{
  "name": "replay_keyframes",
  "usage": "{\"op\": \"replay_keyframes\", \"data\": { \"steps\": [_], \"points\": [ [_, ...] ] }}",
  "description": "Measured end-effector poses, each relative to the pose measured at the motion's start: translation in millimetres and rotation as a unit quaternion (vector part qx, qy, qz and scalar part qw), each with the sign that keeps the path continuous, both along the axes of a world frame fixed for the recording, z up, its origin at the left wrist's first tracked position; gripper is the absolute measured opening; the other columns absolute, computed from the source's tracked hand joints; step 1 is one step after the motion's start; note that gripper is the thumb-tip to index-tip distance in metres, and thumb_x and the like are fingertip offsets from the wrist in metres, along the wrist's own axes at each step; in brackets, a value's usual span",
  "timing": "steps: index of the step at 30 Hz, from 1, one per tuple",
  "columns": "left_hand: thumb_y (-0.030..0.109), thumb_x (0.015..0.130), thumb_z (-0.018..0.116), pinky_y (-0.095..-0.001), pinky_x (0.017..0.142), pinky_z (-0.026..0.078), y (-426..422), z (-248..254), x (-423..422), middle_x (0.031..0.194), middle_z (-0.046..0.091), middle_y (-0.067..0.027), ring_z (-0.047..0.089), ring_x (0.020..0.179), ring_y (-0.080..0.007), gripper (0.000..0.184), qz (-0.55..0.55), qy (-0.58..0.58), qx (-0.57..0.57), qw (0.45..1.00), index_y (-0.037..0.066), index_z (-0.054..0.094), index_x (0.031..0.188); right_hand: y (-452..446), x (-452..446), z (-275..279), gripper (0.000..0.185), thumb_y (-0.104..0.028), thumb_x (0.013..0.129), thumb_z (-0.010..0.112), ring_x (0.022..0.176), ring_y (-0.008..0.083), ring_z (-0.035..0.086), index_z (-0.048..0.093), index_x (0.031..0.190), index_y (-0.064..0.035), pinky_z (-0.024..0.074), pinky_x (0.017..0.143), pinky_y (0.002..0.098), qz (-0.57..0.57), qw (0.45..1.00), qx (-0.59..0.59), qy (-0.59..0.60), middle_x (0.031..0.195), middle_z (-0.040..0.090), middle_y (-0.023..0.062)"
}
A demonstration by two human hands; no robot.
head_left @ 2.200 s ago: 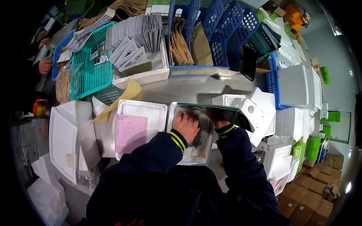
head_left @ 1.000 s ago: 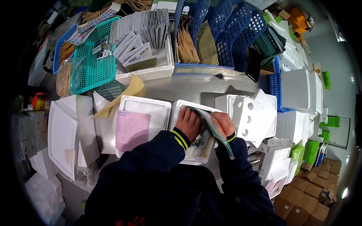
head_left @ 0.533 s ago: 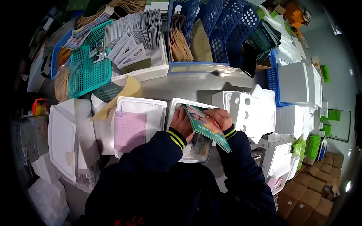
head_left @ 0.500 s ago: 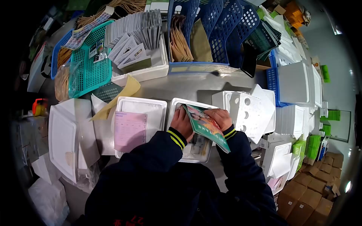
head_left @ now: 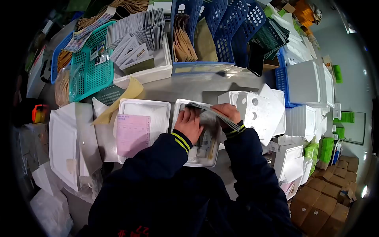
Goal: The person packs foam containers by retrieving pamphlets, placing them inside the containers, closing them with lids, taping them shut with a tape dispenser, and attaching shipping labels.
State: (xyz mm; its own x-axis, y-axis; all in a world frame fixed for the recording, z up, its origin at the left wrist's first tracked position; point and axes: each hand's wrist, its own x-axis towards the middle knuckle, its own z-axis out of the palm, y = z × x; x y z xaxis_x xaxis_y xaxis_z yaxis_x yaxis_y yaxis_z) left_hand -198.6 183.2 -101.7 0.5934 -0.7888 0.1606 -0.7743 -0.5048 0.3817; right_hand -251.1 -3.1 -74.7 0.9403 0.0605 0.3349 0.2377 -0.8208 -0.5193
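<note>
A booklet (head_left: 215, 111) is pinched along its edge by my right hand (head_left: 229, 113), tilted so that mostly its thin side shows. It sits over the far part of a white foam box (head_left: 191, 163). My left hand (head_left: 189, 125) reaches into the left side of that box, fingers stretched out and lying flat; its fingertips come close to the booklet's far end. Whether they touch it I cannot tell. Inside the box lie small clear packets (head_left: 205, 139), partly covered by the hands. Left of the box, a pink printed form (head_left: 133, 135) rests on a white foam lid (head_left: 160, 111).
Behind stand a foam box of upright cards (head_left: 136, 29), a teal basket (head_left: 92, 73) and blue file holders (head_left: 225, 41). A white foam piece with holes (head_left: 258, 118) leans at right. Closed foam boxes (head_left: 65, 146) flank the left; brown cartons (head_left: 316, 205) are stacked far right.
The booklet has turned from showing its colourful green cover to nearly edge-on in my right hand. My left hand has come off the booklet's side and lies flatter in the box.
</note>
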Motion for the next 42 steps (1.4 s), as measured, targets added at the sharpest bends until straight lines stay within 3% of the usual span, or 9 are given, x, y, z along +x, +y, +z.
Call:
{"op": "replay_keyframes", "data": {
  "steps": [12,15,17,18,20,22,26,30,42],
  "points": [
    [0.032,0.074,0.059,-0.0430,0.094,0.032,-4.5,-8.9,0.7,0.113,0.049,-0.0203,0.042,0.110,-0.0352,0.053,-0.008,-0.024,0.009,1.000,-0.003,0.048,0.113,-4.2,-9.2,-12.1,0.028,-0.015,0.072,0.061,0.078,0.0295,0.059,0.061,0.097,-0.0045,0.0477,0.068,0.0356,-0.044,0.994,0.090,0.047,0.085,0.062,0.0137],
    [0.033,0.078,0.055,-0.0422,0.093,0.034,1.2,-1.6,0.9,0.105,0.054,-0.0212,0.048,0.105,-0.0347,0.047,-0.021,-0.001,0.001,1.000,-0.005,0.053,0.106,21.9,-18.3,25.3,0.035,0.000,0.067,0.061,0.083,0.0317,0.059,0.060,0.102,-0.0018,0.0481,0.072,0.0349,-0.027,0.987,0.152,-0.051,0.092,0.062,0.0137],
    [0.029,0.078,0.058,-0.0429,0.093,0.035,9.3,-14.7,-1.7,0.104,0.055,-0.0221,0.048,0.104,-0.0359,0.044,-0.034,-0.021,-0.030,0.999,-0.007,0.053,0.104,34.8,-25.1,44.8,0.038,-0.002,0.064,0.066,0.088,0.0303,0.059,0.061,0.101,-0.0019,0.0478,0.077,0.0358,0.049,0.982,0.181,-0.008,0.095,0.062,0.0137],
    [0.023,0.078,0.060,-0.0427,0.088,0.039,15.1,-37.7,-3.1,0.102,0.055,-0.0215,0.050,0.100,-0.0377,0.039,0.026,0.202,-0.258,0.944,-0.008,0.054,0.100,33.8,-36.9,20.1,0.038,-0.003,0.064,0.067,0.090,0.0301,0.059,0.061,0.101,-0.0019,0.0475,0.078,0.0362,0.070,0.980,0.187,-0.022,0.096,0.062,0.0139],
    [0.015,0.073,0.063,-0.0400,0.081,0.045,41.2,10.0,4.1,0.096,0.055,-0.0168,0.053,0.092,-0.0364,0.029,0.043,0.049,-0.265,0.962,-0.005,0.057,0.092,42.9,-49.1,29.9,0.038,-0.006,0.063,0.067,0.091,0.0300,0.059,0.061,0.100,-0.0007,0.0470,0.080,0.0371,0.077,0.990,0.101,-0.054,0.096,0.062,0.0152],
    [0.006,0.062,0.060,-0.0377,0.078,0.045,72.7,29.0,13.4,0.089,0.054,-0.0132,0.054,0.088,-0.0320,0.024,0.007,-0.104,-0.151,0.983,0.000,0.059,0.086,49.4,-63.4,18.7,0.034,-0.005,0.065,0.062,0.097,0.0297,0.057,0.061,0.099,-0.0004,0.0452,0.085,0.0384,0.100,0.992,0.054,-0.054,0.098,0.062,0.0128],
    [0.004,0.064,0.063,-0.0404,0.086,0.042,89.4,38.8,12.3,0.105,0.053,-0.0160,0.050,0.101,-0.0356,0.038,-0.070,-0.025,-0.144,0.987,0.001,0.058,0.101,62.1,-90.1,-11.6,0.043,-0.008,0.074,0.052,0.118,0.0264,0.043,0.052,0.117,-0.0063,0.0331,0.099,0.0416,0.127,0.989,-0.071,0.043,0.124,0.047,0.0114],
    [0.034,0.064,0.071,-0.0468,0.101,0.024,55.8,34.4,-10.8,0.130,0.037,-0.0153,0.030,0.125,-0.0331,0.076,-0.221,0.059,0.029,0.973,0.009,0.039,0.128,55.9,-93.7,-10.2,0.045,-0.010,0.070,0.054,0.121,0.0272,0.040,0.053,0.115,-0.0056,0.0312,0.100,0.0430,0.126,0.985,-0.084,0.084,0.124,0.048,0.0112],
    [0.042,0.061,0.071,-0.0562,0.101,0.016,55.8,24.7,-28.4,0.140,0.026,-0.0091,0.015,0.132,-0.0307,0.080,-0.171,0.007,0.172,0.970,0.014,0.040,0.130,85.1,-150.1,-0.7,0.030,0.002,0.072,0.055,0.084,0.0290,0.059,0.058,0.101,-0.0034,0.0486,0.073,0.0325,-0.174,0.967,0.187,0.019,0.094,0.060,0.0125]
  ]
}}
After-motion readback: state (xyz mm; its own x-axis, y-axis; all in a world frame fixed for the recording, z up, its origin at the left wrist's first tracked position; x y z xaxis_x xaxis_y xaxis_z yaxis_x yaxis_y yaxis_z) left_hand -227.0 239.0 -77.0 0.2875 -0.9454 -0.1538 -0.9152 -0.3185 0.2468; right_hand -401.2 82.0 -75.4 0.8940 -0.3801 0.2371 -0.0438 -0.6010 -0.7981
